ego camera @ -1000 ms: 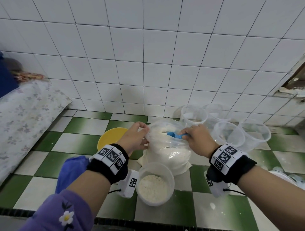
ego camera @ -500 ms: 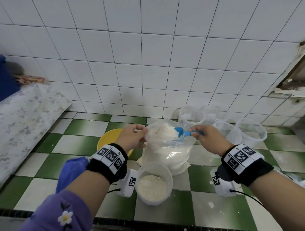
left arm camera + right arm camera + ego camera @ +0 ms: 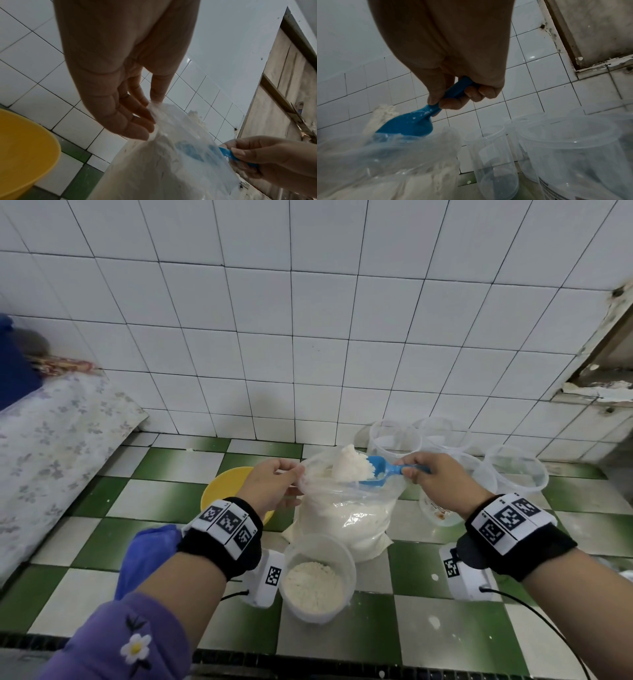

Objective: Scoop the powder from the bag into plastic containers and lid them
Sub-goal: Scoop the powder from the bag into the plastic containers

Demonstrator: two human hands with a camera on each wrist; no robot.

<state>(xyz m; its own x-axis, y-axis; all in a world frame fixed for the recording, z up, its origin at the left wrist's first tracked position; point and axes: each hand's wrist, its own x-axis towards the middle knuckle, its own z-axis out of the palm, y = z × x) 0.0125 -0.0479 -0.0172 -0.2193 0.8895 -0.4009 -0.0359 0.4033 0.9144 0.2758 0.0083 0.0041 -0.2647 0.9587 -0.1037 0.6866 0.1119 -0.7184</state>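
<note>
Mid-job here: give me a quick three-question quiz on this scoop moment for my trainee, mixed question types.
1. True or false: the scoop in the right hand is empty.
2. Multiple choice: the left hand is A) pinching the rim of the bag, B) resting on the yellow bowl, C) holding a lid.
3. Fill in: the container in front of the bag holds ____.

Key:
1. False; it carries a heap of powder above the bag's mouth.
2. A.
3. Powder, partly filled; it has no lid on.
</note>
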